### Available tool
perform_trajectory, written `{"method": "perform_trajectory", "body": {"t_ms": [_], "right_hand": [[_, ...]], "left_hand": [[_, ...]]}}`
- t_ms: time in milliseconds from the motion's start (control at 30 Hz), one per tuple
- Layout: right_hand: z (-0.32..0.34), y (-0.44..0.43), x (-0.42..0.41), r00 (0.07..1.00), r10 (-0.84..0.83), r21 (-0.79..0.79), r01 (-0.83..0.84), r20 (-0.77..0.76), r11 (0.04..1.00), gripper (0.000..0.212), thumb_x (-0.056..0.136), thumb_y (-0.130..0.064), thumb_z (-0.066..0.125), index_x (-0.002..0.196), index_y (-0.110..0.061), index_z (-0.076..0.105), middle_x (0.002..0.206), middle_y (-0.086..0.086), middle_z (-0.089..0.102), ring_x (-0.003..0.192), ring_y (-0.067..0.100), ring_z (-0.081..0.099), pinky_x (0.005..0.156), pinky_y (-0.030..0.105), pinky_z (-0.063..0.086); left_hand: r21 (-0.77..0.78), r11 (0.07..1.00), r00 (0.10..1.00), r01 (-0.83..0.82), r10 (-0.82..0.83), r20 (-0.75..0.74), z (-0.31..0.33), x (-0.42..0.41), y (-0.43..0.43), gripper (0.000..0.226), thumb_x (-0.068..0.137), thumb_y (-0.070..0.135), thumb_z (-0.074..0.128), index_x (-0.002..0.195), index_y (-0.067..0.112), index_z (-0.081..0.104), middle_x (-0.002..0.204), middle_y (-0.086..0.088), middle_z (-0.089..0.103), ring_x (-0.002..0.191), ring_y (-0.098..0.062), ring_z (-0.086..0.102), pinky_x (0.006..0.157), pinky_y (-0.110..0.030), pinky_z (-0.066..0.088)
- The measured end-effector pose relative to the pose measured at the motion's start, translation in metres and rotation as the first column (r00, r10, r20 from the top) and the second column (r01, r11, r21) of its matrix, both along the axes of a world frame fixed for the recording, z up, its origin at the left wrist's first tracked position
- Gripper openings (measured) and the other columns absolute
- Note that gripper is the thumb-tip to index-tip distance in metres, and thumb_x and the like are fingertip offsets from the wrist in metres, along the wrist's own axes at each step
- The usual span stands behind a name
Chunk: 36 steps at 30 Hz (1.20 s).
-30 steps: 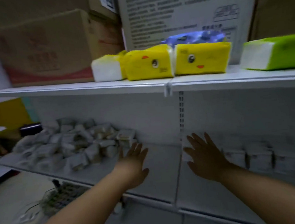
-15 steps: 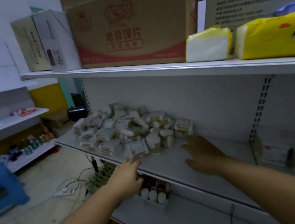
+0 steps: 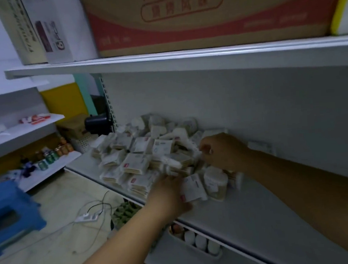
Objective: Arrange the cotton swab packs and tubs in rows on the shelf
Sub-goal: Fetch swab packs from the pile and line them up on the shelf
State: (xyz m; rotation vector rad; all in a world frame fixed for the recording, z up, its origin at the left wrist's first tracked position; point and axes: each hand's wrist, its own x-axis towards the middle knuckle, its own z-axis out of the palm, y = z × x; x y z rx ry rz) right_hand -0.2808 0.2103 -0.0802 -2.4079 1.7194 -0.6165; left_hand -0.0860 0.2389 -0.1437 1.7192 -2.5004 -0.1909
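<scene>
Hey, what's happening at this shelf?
A person is sorting a jumbled pile of cotton swab packs on the white shelf. The left hand reaches into the pile's front edge, beside a tub. The right hand works at the pile's right side, fingers curled. Blur hides any grip. No rows are formed yet.

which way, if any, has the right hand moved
Yes: the right hand went left along the shelf into the right edge of the swab pack pile.
</scene>
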Motion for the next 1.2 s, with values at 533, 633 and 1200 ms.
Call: {"method": "perform_trajectory", "body": {"t_ms": [533,633,1200], "right_hand": [[-0.018,-0.026,0.092,0.93,-0.203,-0.051,0.197,-0.305,0.979,0.033,0.096,-0.038,0.042,0.117,-0.02,0.06,0.105,0.004,0.065,0.088,0.022,0.06,0.069,0.032,0.043],[0.0,-0.011,0.101,0.915,-0.378,-0.207,0.347,-0.138,0.915,0.028,0.095,-0.035,0.045,0.083,-0.013,0.059,0.068,0.001,0.056,0.064,0.022,0.053,0.05,0.032,0.03],[0.021,0.173,0.06,0.423,-0.665,0.102,0.794,0.615,0.599,0.017,0.083,-0.035,0.065,0.074,-0.021,0.062,0.069,-0.005,0.062,0.065,0.004,0.058,0.061,0.026,0.047]], "left_hand": [[0.449,0.852,0.228,0.268,0.397,-0.889,0.038,0.134,-0.083,0.077,0.058,-0.01,0.081,0.11,0.041,0.056,0.092,-0.001,0.072,0.082,-0.022,0.071,0.069,-0.042,0.059],[0.43,0.83,0.164,0.356,0.398,-0.903,0.034,0.14,-0.1,0.072,0.059,-0.014,0.077,0.098,0.045,0.062,0.096,-0.003,0.072,0.086,-0.026,0.07,0.069,-0.042,0.058],[0.166,0.632,0.33,0.757,-0.151,-0.932,0.05,-0.012,0.027,0.055,0.069,-0.012,0.067,0.108,0.027,0.063,0.089,0.008,0.065,0.083,-0.009,0.062,0.075,-0.019,0.048]]}}
